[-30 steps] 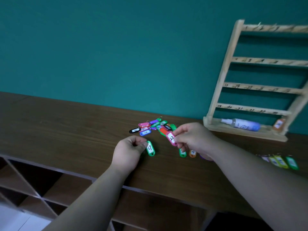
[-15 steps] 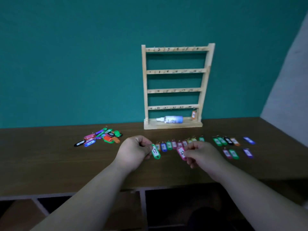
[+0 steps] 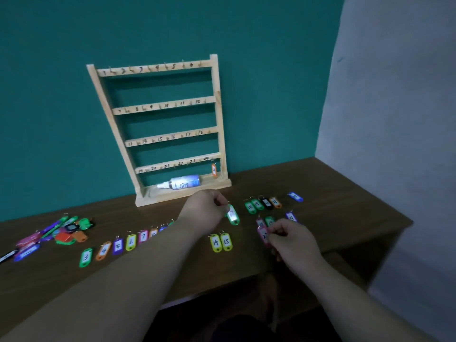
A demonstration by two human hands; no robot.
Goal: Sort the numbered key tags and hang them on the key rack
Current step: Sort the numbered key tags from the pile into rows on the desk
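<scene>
— What are we holding?

— Our left hand [image 3: 204, 213] is pinching a green tag [image 3: 232, 214] by its ring end, fingers curled. The number is reading like 17, though it is blurred. Our right hand [image 3: 293, 243] is gripping a pink tag [image 3: 263, 234] in curled fingers, and its number is too blurred to read.

— And around the hands?

— Between them, two yellow tags [image 3: 220, 242] marked 14 and 15 are lying side by side on the table [image 3: 345, 206]. Left of our left forearm, a row of tags [image 3: 118, 246] is running 3, 4, 5, 6, 7. Beyond the left hand the key rack [image 3: 172, 137] is standing with its rails numbered 1 to 24. An orange tag [image 3: 214, 169] is hanging by 24, and a bottle [image 3: 182, 182] is lying on the base. Far to the left, a loose pile of tags [image 3: 61, 230] is lying.
</scene>
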